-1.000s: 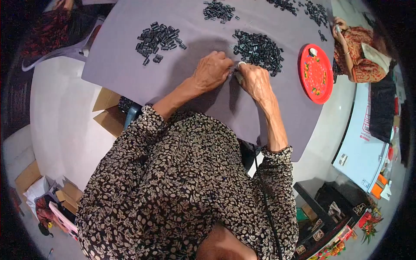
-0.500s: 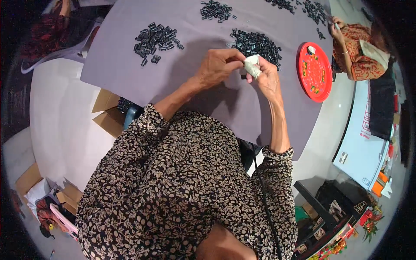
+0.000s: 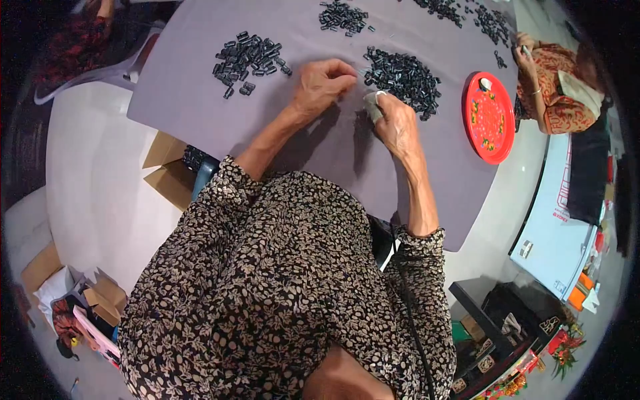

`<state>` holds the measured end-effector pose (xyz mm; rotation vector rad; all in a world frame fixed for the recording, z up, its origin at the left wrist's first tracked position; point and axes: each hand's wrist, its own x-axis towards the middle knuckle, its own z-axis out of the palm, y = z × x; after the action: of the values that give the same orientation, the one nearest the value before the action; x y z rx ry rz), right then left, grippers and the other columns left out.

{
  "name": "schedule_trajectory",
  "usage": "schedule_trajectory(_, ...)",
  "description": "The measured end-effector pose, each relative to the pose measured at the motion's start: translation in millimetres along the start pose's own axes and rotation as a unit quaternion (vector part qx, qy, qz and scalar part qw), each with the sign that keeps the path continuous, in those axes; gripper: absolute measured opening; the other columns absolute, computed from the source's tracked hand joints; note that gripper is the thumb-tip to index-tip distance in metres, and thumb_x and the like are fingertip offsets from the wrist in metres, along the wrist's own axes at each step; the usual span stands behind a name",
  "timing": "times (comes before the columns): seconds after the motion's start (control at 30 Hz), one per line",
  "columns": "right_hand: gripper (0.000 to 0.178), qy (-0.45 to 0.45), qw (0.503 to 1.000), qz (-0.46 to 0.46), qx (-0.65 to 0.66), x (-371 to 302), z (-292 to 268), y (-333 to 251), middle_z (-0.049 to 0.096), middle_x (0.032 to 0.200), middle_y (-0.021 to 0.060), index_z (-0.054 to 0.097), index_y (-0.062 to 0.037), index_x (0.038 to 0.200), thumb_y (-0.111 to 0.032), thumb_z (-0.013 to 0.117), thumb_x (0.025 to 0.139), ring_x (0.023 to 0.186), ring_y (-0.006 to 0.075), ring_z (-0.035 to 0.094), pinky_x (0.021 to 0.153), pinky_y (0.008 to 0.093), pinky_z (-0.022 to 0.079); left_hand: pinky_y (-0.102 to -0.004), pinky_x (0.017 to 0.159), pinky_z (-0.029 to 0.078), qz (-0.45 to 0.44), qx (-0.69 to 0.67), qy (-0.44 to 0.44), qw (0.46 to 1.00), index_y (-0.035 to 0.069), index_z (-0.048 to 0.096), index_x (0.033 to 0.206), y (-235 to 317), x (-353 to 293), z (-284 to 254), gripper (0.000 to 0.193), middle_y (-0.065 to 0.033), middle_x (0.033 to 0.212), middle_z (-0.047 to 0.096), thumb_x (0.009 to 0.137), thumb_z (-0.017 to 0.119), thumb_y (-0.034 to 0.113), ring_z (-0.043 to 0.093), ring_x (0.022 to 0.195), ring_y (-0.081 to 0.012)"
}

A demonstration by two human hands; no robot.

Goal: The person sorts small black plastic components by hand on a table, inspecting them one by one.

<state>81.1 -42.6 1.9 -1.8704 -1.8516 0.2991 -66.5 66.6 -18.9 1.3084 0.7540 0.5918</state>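
My left hand point(image 3: 317, 87) hovers over the grey-purple cloth point(image 3: 333, 157) with thumb and fingertips pinched together; whatever is between them is too small to make out. Thin shiny slivers show just beyond those fingertips. My right hand point(image 3: 400, 128) is closed around a small whitish bundle point(image 3: 373, 107), which looks wound with thread or cloth and is partly covered by the fingers. Right beside that hand, on its far side, lies a heap of small black tube-like pieces point(image 3: 404, 80). Another heap of black pieces point(image 3: 248, 59) is spread to the left of my left hand.
More black heaps point(image 3: 343, 18) lie farther back. A red patterned tray point(image 3: 490, 120) holding a small white item stands near the right edge. Another person point(image 3: 560, 87) sits at the right. An open cardboard box point(image 3: 163, 170) with black pieces is below the table's left side.
My hands have drawn apart. The left has moved slightly up from the bundle, while the right has lowered and turned, its fingers covering more of it. The whole view has shifted slightly.
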Motion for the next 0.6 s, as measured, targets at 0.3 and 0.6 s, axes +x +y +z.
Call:
schedule_trajectory(0.3, 0.013, -0.010, 0.993, -0.103, -0.062, 0.2, 5.3, -7.4, 0.050, 0.069, 0.0134, 0.050, -0.0024, 0.072, 0.003, 0.055, 0.060, 0.068, 0.0325, 0.050, 0.059, 0.0402, 0.041, -0.0257, 0.058, 0.046, 0.098, 0.139, 0.081, 0.982, 0.003, 0.063, 0.083, -0.8, -4.0, -24.5, 0.014, -0.0056, 0.068, 0.062, 0.073, 0.058, 0.011, 0.058, 0.061, -0.0139)
schedule_trajectory(0.6, 0.008, -0.026, 0.999, -0.014, 0.029, -2.8, -5.9, -5.2, 0.053, 0.066, 0.0105, 0.051, -0.0008, 0.072, 0.003, 0.055, 0.065, 0.063, 0.0228, 0.051, 0.058, 0.0311, 0.041, -0.0376, 0.066, 0.045, 0.252, 0.511, 0.038, 0.821, 0.008, 0.059, 0.082, -18.0, -3.0, -2.9, 0.012, -0.0089, 0.078, 0.052, 0.071, 0.060, 0.012, 0.053, 0.077, -0.0276)
